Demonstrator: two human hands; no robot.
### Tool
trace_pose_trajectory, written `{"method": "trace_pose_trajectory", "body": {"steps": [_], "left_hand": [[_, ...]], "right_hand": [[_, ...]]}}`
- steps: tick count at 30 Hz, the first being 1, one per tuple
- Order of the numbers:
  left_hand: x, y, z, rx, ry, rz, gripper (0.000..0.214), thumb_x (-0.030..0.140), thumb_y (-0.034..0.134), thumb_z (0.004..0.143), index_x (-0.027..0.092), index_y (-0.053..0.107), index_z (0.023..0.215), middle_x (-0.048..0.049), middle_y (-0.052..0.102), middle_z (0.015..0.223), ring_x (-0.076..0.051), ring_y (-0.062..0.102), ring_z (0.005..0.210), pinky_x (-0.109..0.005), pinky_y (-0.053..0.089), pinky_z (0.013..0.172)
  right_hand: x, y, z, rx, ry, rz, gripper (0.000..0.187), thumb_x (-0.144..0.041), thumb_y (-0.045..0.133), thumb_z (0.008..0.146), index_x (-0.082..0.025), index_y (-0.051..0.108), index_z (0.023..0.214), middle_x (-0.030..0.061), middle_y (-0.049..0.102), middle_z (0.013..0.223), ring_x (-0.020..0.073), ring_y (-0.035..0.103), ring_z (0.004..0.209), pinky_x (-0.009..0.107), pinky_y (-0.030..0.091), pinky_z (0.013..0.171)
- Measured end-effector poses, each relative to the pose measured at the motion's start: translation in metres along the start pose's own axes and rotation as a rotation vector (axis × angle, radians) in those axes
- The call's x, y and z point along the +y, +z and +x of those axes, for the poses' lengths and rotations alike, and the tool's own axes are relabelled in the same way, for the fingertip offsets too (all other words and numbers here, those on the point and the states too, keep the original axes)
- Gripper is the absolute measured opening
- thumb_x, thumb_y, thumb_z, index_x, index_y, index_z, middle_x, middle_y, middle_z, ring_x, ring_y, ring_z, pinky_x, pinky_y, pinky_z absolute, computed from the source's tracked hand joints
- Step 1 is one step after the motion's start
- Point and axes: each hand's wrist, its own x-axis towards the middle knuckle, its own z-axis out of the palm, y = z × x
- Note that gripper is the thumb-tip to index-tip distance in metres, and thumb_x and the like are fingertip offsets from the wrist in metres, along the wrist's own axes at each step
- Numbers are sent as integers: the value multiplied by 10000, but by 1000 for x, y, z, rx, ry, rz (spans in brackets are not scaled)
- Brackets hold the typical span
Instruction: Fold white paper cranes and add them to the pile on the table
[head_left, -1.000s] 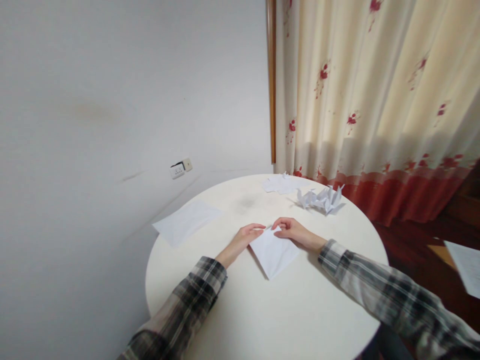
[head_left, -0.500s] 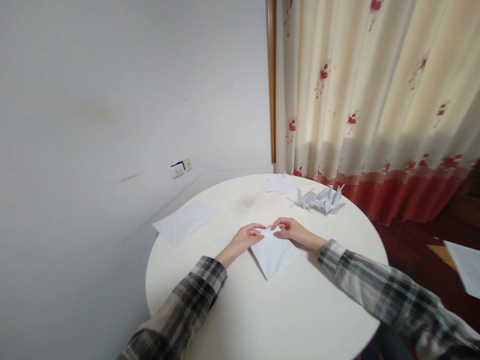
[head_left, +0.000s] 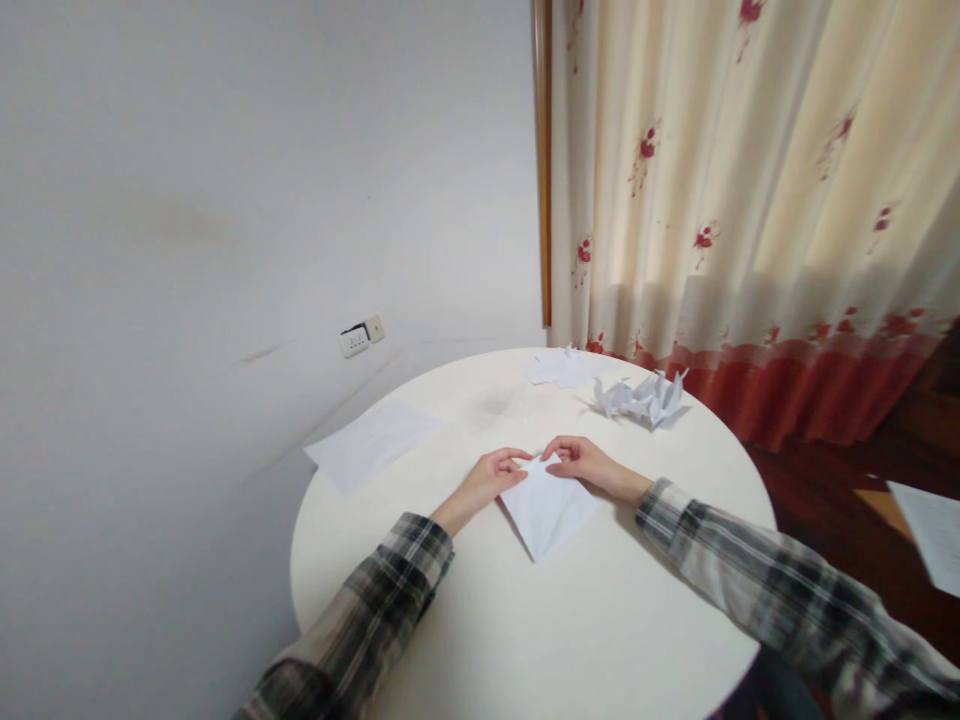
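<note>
A folded white sheet of paper (head_left: pixel 549 511), roughly square with one corner toward me, is held over the round white table (head_left: pixel 480 630). My left hand (head_left: pixel 495 474) pinches its far left edge between thumb and fingers. On the far right edge, close to the top corner, my right hand (head_left: pixel 576 458) grips the same paper with the thumb on top. Both sets of fingertips nearly meet at that far corner, and they partly cover it.
Several folded paper cranes (head_left: pixel 643 399) cluster at the table's right rear. Behind them lie white paper pieces (head_left: pixel 562 370). A flat white sheet (head_left: pixel 375 443) rests at the left rim, near the wall. A patterned curtain (head_left: pixel 750 200) hangs beyond the table.
Almost nothing differs. Both hands keep their hold at the paper's far corner, and the near corner has shifted very slightly.
</note>
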Motion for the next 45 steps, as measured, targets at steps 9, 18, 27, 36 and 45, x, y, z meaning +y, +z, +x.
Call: {"method": "trace_pose_trajectory", "body": {"steps": [9, 18, 27, 36, 45], "left_hand": [[4, 1, 0, 111, 18, -12, 356, 289, 635, 622, 119, 542, 921, 41, 497, 573, -76, 474, 524, -183, 324, 513], [8, -2, 0, 355, 72, -71, 343, 292, 620, 628, 143, 520, 920, 44, 503, 602, -87, 504, 551, -182, 348, 516], [12, 0, -1, 384, 106, -75, 350, 301, 625, 623, 140, 517, 915, 29, 540, 599, -103, 527, 566, -191, 370, 531], [10, -1, -1, 367, 82, -70, 369, 300, 620, 627, 144, 516, 946, 37, 515, 601, -96, 513, 559, -187, 358, 526], [6, -1, -1, 311, 16, -86, 429, 307, 620, 616, 149, 494, 994, 44, 503, 604, -86, 490, 534, -182, 337, 505]], "right_hand": [[-9, 4, -3, 64, 54, 90, 607, -302, 677, 592, -188, 429, 1135, -43, 531, 620, 71, 467, 495, 184, 327, 452], [-6, 0, 2, 169, 97, 80, 354, -348, 638, 643, -130, 530, 900, 4, 564, 648, 77, 489, 530, 191, 367, 475], [0, -1, 6, 190, 92, 109, 281, -361, 655, 611, -131, 520, 699, -19, 533, 553, 62, 460, 448, 194, 370, 441], [0, -3, 5, 219, 85, 33, 285, -375, 648, 597, -138, 505, 664, -35, 515, 528, 69, 459, 460, 202, 360, 464], [-5, -2, 2, 221, 72, -14, 273, -362, 650, 581, -145, 488, 612, -51, 461, 484, 55, 394, 434, 192, 271, 433]]}}
